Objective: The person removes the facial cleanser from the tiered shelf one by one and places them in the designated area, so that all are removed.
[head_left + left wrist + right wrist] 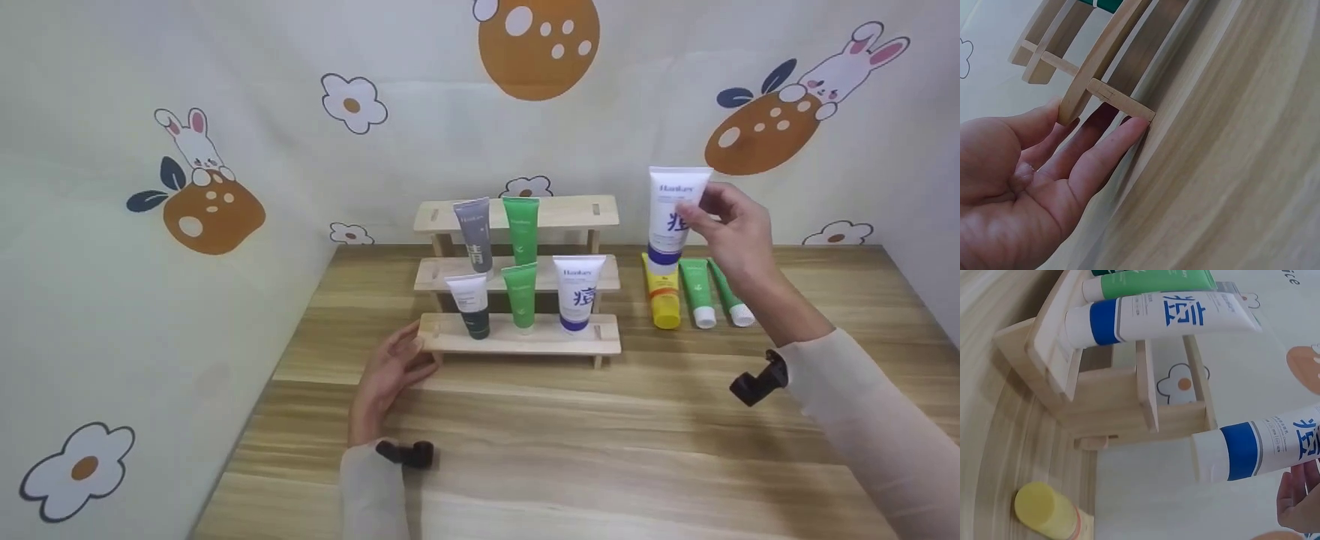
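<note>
A white squeeze tube with a blue band is pinched by my right hand, cap down, in the air to the right of a three-tier wooden rack. My left hand holds the left end of the rack's lowest shelf. In the left wrist view, its thumb touches the shelf end and a fingertip meets the leg. On the lowest shelf stand a white and dark-green tube, a green tube and a matching white-and-blue tube. A grey tube and another green tube stand on the middle shelf.
Right of the rack lie a yellow tube and two green tubes on the wood-grain table. A patterned cloth hangs behind, and a cloth-covered side borders the left.
</note>
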Action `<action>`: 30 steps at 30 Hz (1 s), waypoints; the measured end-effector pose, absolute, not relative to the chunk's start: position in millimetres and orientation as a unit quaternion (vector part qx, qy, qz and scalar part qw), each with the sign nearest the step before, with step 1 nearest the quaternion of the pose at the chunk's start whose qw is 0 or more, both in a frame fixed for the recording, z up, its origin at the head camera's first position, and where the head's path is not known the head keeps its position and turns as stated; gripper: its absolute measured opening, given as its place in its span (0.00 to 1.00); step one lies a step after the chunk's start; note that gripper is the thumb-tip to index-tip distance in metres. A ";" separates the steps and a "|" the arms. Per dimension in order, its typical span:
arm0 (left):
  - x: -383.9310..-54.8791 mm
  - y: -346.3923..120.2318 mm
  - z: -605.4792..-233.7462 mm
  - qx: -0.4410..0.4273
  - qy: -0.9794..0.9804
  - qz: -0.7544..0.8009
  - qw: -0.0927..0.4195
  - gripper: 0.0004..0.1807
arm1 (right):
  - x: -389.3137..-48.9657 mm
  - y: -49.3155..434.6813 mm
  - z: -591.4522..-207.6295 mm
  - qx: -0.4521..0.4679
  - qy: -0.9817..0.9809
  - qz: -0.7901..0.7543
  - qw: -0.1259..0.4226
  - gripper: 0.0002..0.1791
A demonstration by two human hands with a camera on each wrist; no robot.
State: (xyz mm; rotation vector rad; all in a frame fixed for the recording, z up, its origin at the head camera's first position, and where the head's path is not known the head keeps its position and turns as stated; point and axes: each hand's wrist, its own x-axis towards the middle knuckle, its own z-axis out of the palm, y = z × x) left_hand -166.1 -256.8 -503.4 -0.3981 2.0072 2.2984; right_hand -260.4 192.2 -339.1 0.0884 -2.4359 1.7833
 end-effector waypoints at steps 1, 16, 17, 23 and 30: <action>-166.0 -257.1 -503.0 -0.131 0.654 0.744 0.032 0.26 | -260.4 196.7 -340.3 0.021 -0.806 0.589 0.057 0.30; -167.0 -257.6 -505.3 -0.122 0.657 0.744 0.024 0.26 | -259.5 257.0 -361.2 -0.050 -0.812 0.578 0.067 0.33; -166.9 -257.8 -505.5 -0.119 0.657 0.744 0.022 0.27 | -260.3 260.8 -362.9 -0.056 -0.812 0.576 0.068 0.33; -166.8 -258.0 -504.5 -0.118 0.650 0.751 0.022 0.26 | -270.1 287.0 -372.2 -0.095 -0.739 0.664 0.061 0.34; -165.8 -257.5 -503.8 -0.124 0.650 0.749 0.031 0.26 | -282.0 316.3 -383.5 -0.128 -0.680 0.722 0.022 0.44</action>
